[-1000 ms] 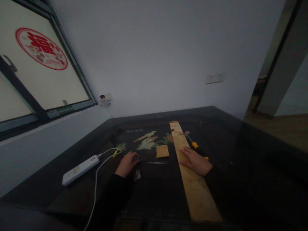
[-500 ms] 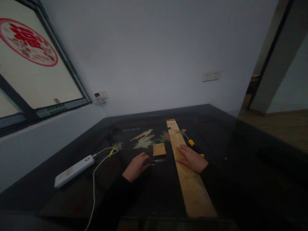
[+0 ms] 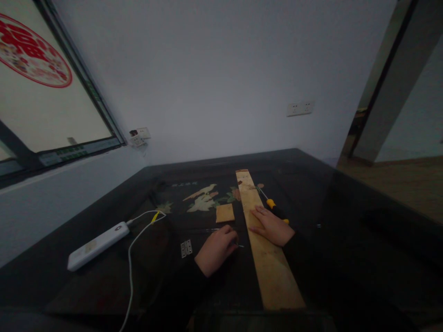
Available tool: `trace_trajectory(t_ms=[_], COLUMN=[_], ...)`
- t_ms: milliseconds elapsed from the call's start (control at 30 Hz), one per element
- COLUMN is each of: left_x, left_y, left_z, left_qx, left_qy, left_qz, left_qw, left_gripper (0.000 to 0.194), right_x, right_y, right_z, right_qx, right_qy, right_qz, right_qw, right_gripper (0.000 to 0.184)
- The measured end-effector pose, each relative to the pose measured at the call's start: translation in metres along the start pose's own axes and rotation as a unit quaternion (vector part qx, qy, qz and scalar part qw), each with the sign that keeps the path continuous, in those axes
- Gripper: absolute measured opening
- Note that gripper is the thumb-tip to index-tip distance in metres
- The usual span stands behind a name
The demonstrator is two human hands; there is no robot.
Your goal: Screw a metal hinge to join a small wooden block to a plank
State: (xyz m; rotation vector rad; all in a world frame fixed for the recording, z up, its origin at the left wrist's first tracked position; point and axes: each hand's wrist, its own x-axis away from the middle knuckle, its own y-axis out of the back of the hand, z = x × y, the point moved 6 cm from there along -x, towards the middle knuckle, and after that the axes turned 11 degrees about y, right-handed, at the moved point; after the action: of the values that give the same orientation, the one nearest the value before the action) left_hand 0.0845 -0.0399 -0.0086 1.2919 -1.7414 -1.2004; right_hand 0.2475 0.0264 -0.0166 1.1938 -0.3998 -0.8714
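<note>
My left hand (image 3: 218, 249) is closed just left of the long wooden board (image 3: 266, 258). A thin, light metal piece (image 3: 241, 246), too small to name surely, sticks out from its fingertips. My right hand (image 3: 272, 225) lies flat on the board with its fingers stretched out. Right beside it, on the far side of the board, rests a screwdriver (image 3: 271, 203) with a yellow and black handle. A silver hinge (image 3: 186, 248) with screw holes lies left of my left hand. Beyond that hand is a small square wooden piece (image 3: 224, 213).
A white power strip (image 3: 98, 246) with a white cable (image 3: 130, 263) and yellow tag lies on the left of the dark table (image 3: 155, 286). Small shiny bits (image 3: 319, 226) are on the right. A wall (image 3: 214, 92) with sockets (image 3: 299, 108) stands behind.
My left hand has moved right and nearer, toward the board, and the hinge now shows on its left. My right hand stays on the board. The view has shifted slightly.
</note>
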Motion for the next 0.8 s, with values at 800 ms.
trace_trajectory(t_ms=[800], left_x=[0.073], left_y=[0.048], left_z=[0.138], left_qx=[0.085], left_qy=[0.201], left_qz=[-0.109], left_qw=[0.970], left_gripper=[0.039], right_x=[-0.003], right_y=[-0.007], right_z=[-0.005], right_qx=[0.018], right_qy=[0.028], right_qz=[0.005], right_qw=[0.999], right_gripper=[0.069])
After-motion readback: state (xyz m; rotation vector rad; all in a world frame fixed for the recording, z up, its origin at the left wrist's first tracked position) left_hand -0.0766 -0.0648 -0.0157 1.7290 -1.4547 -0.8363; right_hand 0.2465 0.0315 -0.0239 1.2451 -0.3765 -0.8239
